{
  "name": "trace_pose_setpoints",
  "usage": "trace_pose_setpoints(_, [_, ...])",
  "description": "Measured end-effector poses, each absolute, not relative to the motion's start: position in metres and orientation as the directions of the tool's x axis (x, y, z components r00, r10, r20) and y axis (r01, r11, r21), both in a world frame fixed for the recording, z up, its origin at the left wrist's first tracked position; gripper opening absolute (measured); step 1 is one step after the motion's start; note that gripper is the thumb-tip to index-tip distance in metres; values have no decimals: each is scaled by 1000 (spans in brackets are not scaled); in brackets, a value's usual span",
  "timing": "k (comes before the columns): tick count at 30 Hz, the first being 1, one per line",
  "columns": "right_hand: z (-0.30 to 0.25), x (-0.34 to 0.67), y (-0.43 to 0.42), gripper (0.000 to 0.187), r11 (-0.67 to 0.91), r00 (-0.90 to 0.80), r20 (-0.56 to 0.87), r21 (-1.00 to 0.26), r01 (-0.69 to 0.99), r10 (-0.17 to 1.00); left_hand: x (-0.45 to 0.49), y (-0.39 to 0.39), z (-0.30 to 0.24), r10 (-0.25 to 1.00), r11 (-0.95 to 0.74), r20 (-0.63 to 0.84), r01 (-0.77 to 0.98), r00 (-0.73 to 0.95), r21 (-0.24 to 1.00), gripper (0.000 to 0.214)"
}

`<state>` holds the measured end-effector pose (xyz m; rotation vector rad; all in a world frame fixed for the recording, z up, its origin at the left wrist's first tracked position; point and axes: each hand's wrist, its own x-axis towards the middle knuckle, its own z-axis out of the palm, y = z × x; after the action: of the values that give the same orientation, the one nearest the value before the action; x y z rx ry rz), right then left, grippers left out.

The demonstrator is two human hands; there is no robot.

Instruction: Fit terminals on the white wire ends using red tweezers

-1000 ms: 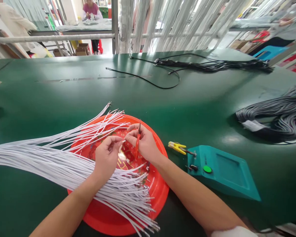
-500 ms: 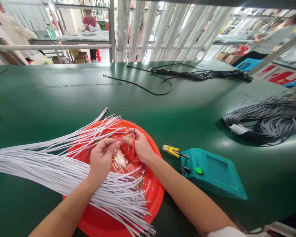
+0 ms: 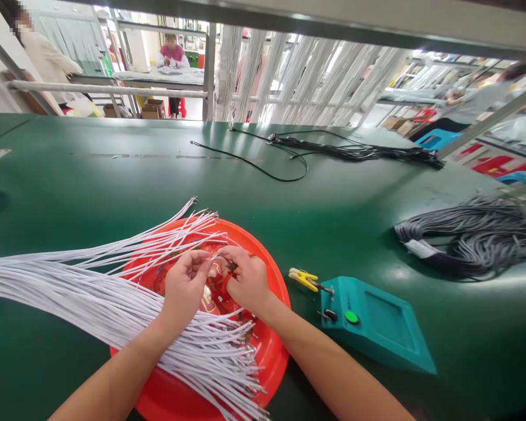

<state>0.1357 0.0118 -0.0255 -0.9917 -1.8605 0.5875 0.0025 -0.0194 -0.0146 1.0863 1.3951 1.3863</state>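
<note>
Over a round red plastic basin (image 3: 272,345), both hands meet fingertip to fingertip. My left hand (image 3: 186,286) is closed in a pinch on the end of a white cable, mostly covered by the fingers. My right hand (image 3: 249,280) pinches at the same end with thumb and forefinger; a small red-handled tool, largely hidden, is tucked in its palm. A thick bundle of white cables (image 3: 114,304) runs in from the left under my left wrist, its stripped or metal-tipped ends in the basin. A thinner group of white cables (image 3: 170,237) lies across the basin's far rim.
Right of the basin stands a teal device (image 3: 377,321) with a green button and a yellow clip (image 3: 304,278). A grey cable coil (image 3: 469,240) lies farther right; black cables (image 3: 355,149) lie at the back of the green table (image 3: 127,181). Co-workers sit beyond hanging white cables (image 3: 298,76).
The camera view has tilted up slightly. My right hand has turned, its fingertips now meeting the left ones, and the red-handled tool is more hidden in the palm.
</note>
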Motion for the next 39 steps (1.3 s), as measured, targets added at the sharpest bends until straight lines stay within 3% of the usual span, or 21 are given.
trace_pose_setpoints(2, [-27,137,12,24,596,-314,506,-681,426,803,2,-20,-19,970,6,9,63,-243,998,21])
trace_pose_setpoints(4, [-24,136,13,21,502,-300,411,-781,372,861,1,-20,-22,968,15,10,100,-250,995,20])
trace_pose_setpoints(6, [-19,135,15,19,294,-270,235,-934,202,934,1,-20,-22,968,18,13,120,-252,993,19])
trace_pose_setpoints(8, [-13,134,17,23,16,-302,27,-999,-40,953,1,-21,-21,969,5,30,141,-246,990,17])
trace_pose_setpoints(10, [-9,135,20,32,-268,-429,-140,-929,-254,892,1,-23,-18,966,-28,71,173,-247,984,15])
trace_pose_setpoints(12, [-8,137,22,38,-494,-585,-216,-787,-369,782,2,-25,-16,958,-72,125,203,-260,976,13])
trace_pose_setpoints(15, [-8,136,21,43,-612,-683,-207,-667,-425,700,3,-27,-13,939,-114,176,216,-296,970,11])
trace_pose_setpoints(17, [-9,135,20,44,-549,-623,-198,-709,-442,756,3,-27,-11,929,-107,168,195,-331,975,11])
trace_pose_setpoints(21, [-10,131,19,39,-329,-350,-186,-851,-409,918,4,-24,-8,911,-100,133,104,-390,990,13])
trace_pose_setpoints(24, [-10,129,16,32,-123,-221,-50,-936,-330,974,5,-22,-7,921,-87,102,54,-377,995,14])
trace_pose_setpoints(28, [-13,130,10,23,211,-173,207,-977,5,963,6,-23,-10,952,-44,55,43,-301,998,14])
trace_pose_setpoints(32, [-23,135,9,29,486,-254,417,-793,368,873,5,-23,-13,964,-26,35,39,-265,999,16])
trace_pose_setpoints(35, [-27,137,11,41,513,-305,415,-730,451,857,4,-23,-12,957,-22,26,16,-289,1000,17])
trace_pose_setpoints(39, [-25,135,18,30,296,-140,262,-862,411,955,3,-23,-10,930,-34,29,-9,-367,999,18])
